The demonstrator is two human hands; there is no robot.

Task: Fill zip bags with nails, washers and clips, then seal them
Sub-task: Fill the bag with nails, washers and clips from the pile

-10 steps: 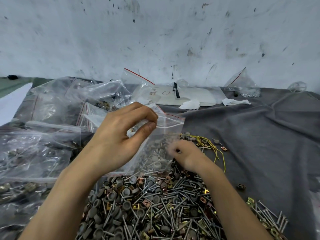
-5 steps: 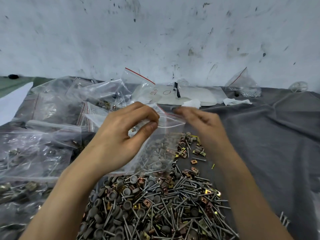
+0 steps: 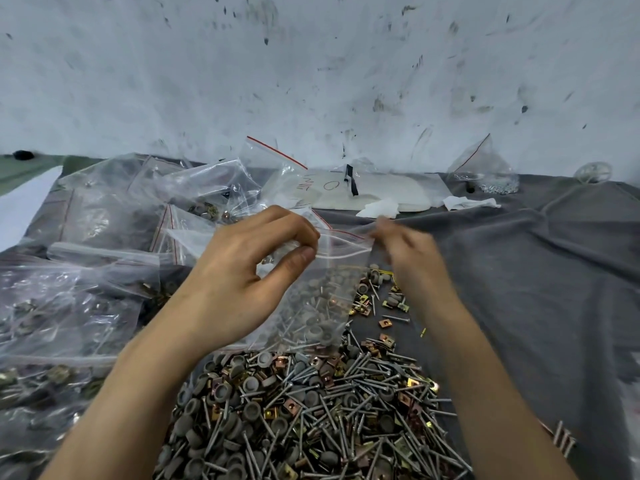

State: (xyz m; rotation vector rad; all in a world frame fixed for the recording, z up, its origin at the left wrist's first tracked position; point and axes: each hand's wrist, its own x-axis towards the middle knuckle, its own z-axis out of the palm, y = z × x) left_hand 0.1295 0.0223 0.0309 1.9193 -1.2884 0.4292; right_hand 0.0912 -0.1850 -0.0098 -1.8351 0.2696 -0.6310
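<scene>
Filling step, looks like: left hand (image 3: 239, 271) pinches zip bag (image 3: 334, 282) top, thumb + forefinger, frame centre. Right hand (image 3: 412, 251) at bag's right corner, blurred, grip unclear. Next prob: hold mouth wide, drop pieces in.

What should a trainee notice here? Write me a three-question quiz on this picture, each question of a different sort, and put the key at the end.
1. True or false: the left hand pinches the top edge of the clear plastic zip bag.
2. What lies under the loose pile of steel nails, grey round washers and brass clips? A) a white tray B) a grey cloth C) bare wood
3. Fill in: the blurred right hand is at the bag's top ____ corner.
Key: 1 true; 2 B; 3 right.
</scene>
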